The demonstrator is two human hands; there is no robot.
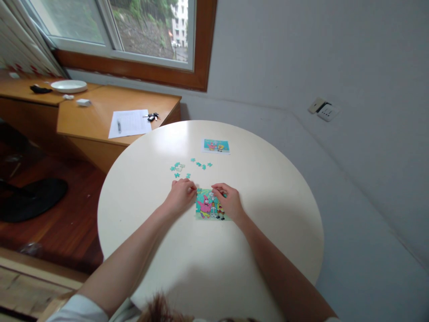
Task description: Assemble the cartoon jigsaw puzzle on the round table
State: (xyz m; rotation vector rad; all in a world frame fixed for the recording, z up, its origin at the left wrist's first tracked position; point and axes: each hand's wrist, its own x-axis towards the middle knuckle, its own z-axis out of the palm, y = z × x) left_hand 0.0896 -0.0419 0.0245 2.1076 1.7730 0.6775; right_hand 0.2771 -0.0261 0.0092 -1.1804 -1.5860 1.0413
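Observation:
A partly joined jigsaw puzzle (205, 210) lies on the round white table, showing a pink starfish figure, a tall figure and a yellow square figure. My left hand (182, 194) rests at its upper left corner, fingers curled together; anything in them is hidden. Over the upper right part of the puzzle is my right hand (229, 200), thumb and fingers closed near the top edge. Whether a piece sits in that pinch is too small to tell. Loose puzzle pieces (177, 168), several of them teal, are scattered beyond my left hand.
A reference picture card (216, 146) lies at the far side of the white table (268, 179). On the wooden desk (100, 96) at the back left are a sheet of paper (130, 123), a pen, keys (153, 117), a small white box and a white plate (69, 86).

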